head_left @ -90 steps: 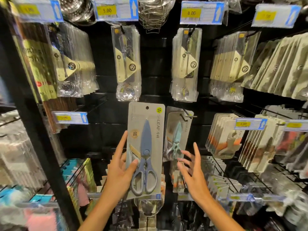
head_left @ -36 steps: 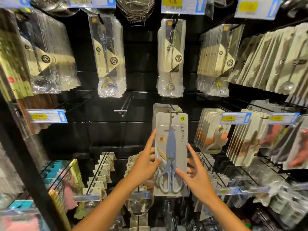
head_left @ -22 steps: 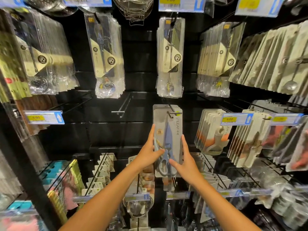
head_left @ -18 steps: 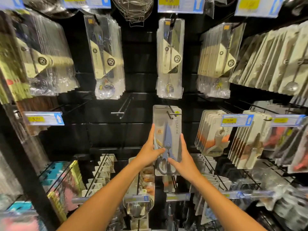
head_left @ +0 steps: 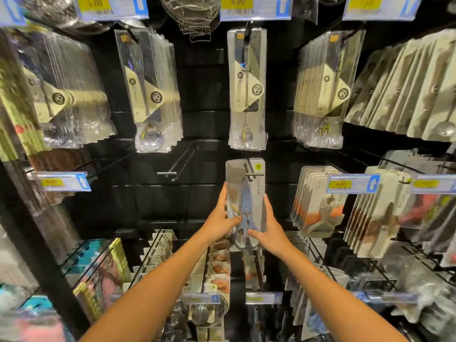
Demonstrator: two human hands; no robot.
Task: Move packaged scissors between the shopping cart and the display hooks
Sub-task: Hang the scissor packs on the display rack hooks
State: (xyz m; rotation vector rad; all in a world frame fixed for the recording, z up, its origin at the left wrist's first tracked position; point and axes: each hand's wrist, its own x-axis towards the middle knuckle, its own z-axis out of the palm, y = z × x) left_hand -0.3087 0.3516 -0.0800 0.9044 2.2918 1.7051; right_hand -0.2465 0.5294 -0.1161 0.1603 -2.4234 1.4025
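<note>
1. We face a black display wall (head_left: 204, 124) hung with rows of packaged kitchen goods. Four stacks of clear-bagged utensils (head_left: 247, 90) hang across the upper row, each with a round fork-and-spoon logo on its card; the small print is too blurred for us to read.
2. On the right hang stacks of grey-carded tools (head_left: 313, 201). We cannot count the cards in them.
3. We count three yellow-and-blue price tags along the top edge: one reads "4.00" (head_left: 255, 7), one (head_left: 112, 6) appears to end in ".00" with its first digit unclear, and the third (head_left: 377, 7) is illegible.
4. Three more tags sit at mid height. One (head_left: 351, 184) reads "4.00"; the ones at far left (head_left: 63, 181) and far right (head_left: 434, 183) are too blurred to read.
5. The packaged scissors (head_left: 246, 201) hang on a display hook (head_left: 254, 174) at centre, the card upright and close to the wall. It is grey, with blue-grey scissors, a yellow round sticker at the top right and the vertical word "LEAF"; the characters after it are too small for us to read.
6. Our left hand (head_left: 220, 218) grasps the card's left edge, thumb across the front.
7. Our right hand (head_left: 270, 230) grasps its right edge and lower corner.
8. One bare hook (head_left: 172, 169) juts out just left of the scissors.
</note>
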